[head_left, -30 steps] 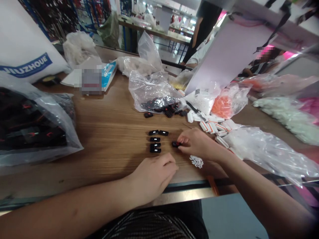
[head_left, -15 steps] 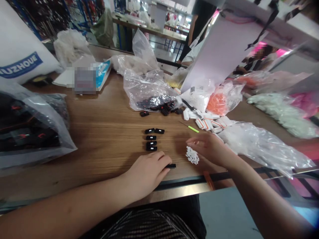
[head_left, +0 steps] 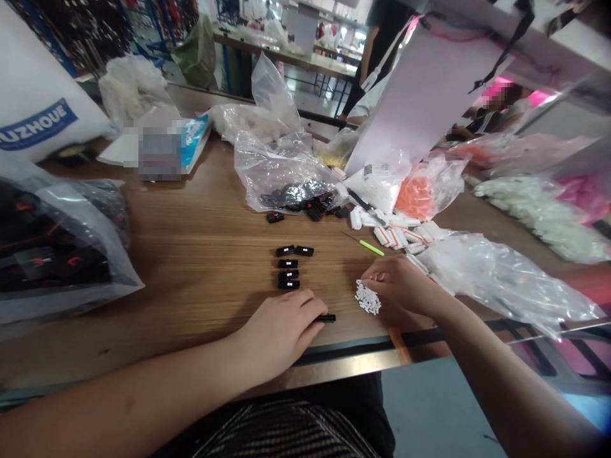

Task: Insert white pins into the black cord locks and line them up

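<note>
Near the front edge of the brown wood-grain bench (head_left: 205, 254), the left hand (head_left: 281, 326) grips a small black rectangular block (head_left: 328, 318), while the right hand (head_left: 400, 283) curls beside a tiny-white-piece pile (head_left: 368, 299), its hold unclear.

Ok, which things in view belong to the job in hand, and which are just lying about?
Likely in the job:
black part in the left hand
white pieces at the right hand
five black blocks with white marks

Apparently lying about:
yellow-green tool, unheld
white sack
blue-and-white booklet
</note>
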A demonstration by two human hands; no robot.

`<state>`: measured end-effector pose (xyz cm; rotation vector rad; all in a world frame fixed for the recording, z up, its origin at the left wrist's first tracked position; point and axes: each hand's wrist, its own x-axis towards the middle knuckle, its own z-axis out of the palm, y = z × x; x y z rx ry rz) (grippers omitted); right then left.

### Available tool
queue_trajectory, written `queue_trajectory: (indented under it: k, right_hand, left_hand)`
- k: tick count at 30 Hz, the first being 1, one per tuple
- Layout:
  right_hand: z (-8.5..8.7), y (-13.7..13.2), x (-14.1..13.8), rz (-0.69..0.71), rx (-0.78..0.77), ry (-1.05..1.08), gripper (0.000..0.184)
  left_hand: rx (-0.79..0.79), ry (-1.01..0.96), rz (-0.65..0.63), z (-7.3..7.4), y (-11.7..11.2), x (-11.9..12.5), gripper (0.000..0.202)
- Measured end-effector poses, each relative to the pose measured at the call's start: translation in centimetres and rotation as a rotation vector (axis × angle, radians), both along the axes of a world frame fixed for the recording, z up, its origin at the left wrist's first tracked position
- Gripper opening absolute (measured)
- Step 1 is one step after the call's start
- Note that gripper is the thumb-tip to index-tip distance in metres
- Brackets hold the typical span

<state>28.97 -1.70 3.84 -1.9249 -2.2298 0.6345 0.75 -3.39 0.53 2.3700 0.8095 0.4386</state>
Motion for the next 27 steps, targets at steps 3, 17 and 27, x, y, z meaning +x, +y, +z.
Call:
queue_trajectory:
  k: [3, 17, 27]
  right_hand:
    - [-0.2, 0.1, 0.4, -0.013, -0.020, 0.030, 0.015]
    - [1.8, -3.0, -4.1, 0.065, -0.030, 0.322, 0.020]
    - [0.5, -4.9, -7.5, 0.289, 0.206, 0.222, 0.011]
  left_hand:
    - [0.009, 0.005, 0.002, 0.0, 0.0, 0.0, 0.011]
    - [-0.036, -0.021, 0.044, -0.4, 0.1, 0.0, 0.007]
    - [-0.060, -0.002, 0.039, 0.1, 0.1, 0.0, 0.002]
